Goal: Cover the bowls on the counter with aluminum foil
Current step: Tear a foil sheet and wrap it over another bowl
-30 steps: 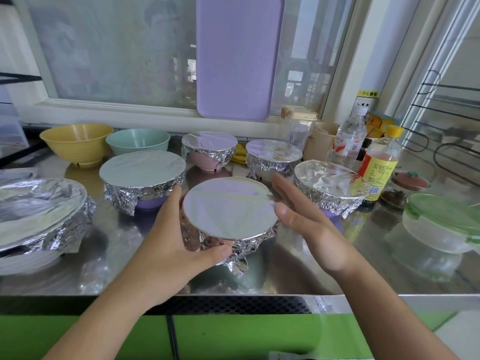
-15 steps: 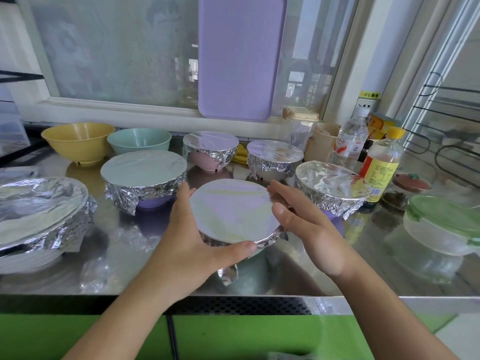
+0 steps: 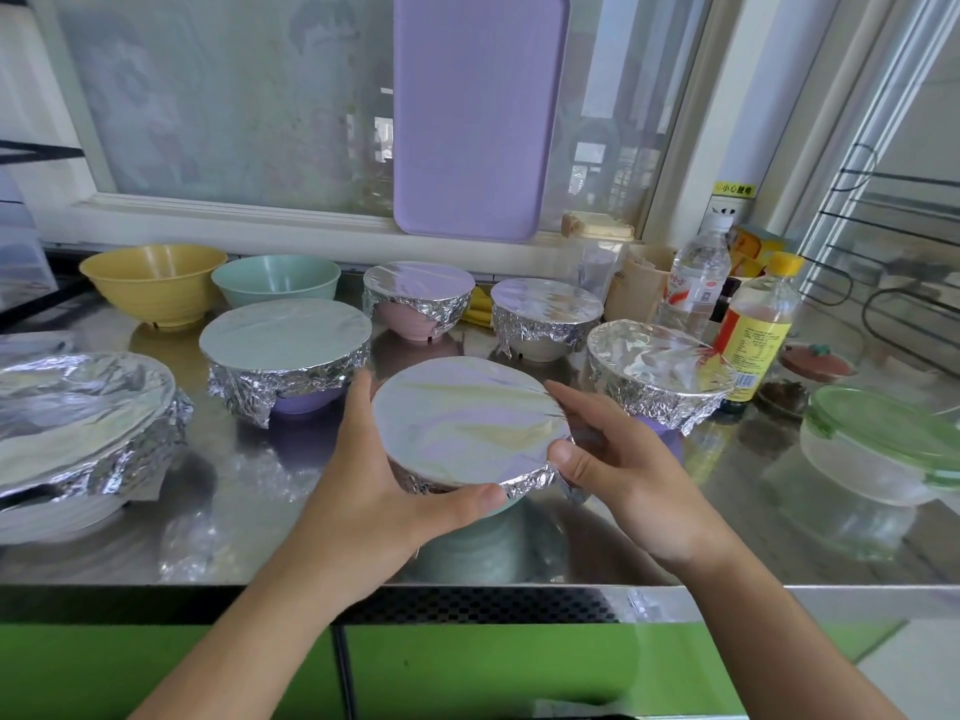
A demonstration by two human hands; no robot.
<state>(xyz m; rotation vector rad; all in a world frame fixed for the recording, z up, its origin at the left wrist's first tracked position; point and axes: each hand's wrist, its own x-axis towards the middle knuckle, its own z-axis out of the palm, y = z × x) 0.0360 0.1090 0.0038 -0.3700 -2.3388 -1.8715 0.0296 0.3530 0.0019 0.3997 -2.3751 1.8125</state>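
Steel table (image 3: 249,527) runs under a window, its near edge closest to the camera. At the front, two hands hold one foil-covered bowl (image 3: 462,423): the left hand (image 3: 374,491) has its grip curled round the near-left rim, thumb on the front edge; the right hand (image 3: 618,459) pinches the crumpled foil at the right rim. Five more foil-covered bowls stand around: one large at far left (image 3: 78,407), one purple (image 3: 285,350), one pink (image 3: 418,298), one pale (image 3: 545,314), one at the right (image 3: 660,371). Behind, two bowls are uncovered, yellow (image 3: 153,280) and teal (image 3: 275,280). Two bottles (image 3: 758,324) stand at the right.
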